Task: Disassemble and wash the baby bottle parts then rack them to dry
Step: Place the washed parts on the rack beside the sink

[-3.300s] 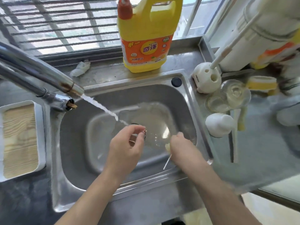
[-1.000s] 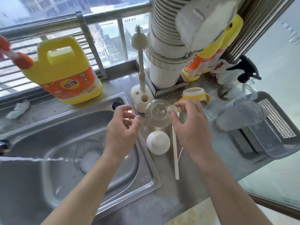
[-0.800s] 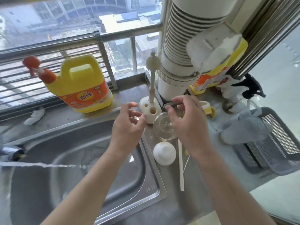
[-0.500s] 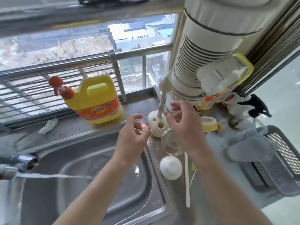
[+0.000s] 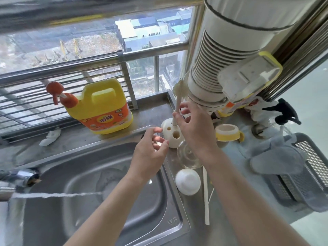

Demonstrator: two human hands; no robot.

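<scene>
At the sink (image 5: 174, 222), your right hand (image 5: 195, 134) pinches the thin stem of the brush (image 5: 178, 101) between thumb and fingers. The brush stands upright in its white holder (image 5: 171, 137) just off the sink's far right corner. Your left hand (image 5: 149, 155) hovers over the sink's right rim, fingers loosely spread and gripping nothing, just short of the holder. The clear bottle (image 5: 185, 157) sits on the counter just right of the sink, partly hidden under your right wrist. A white domed cap (image 5: 188, 181) rests nearer you, against the same rim. A long white straw (image 5: 206, 197) lies on the counter right of the cap. The yellow ring (image 5: 228, 133) stands farther right of the sink, beyond the bottle. A grey basket (image 5: 312, 176) sits well right of the sink, with a grey cloth (image 5: 276, 157) draped over its near corner. Behind the sink, a yellow soap jug (image 5: 103, 107) stands on the sill. At the sink's left edge the tap (image 5: 17, 176) sends a thin stream of water (image 5: 53, 195) across the basin.
</scene>
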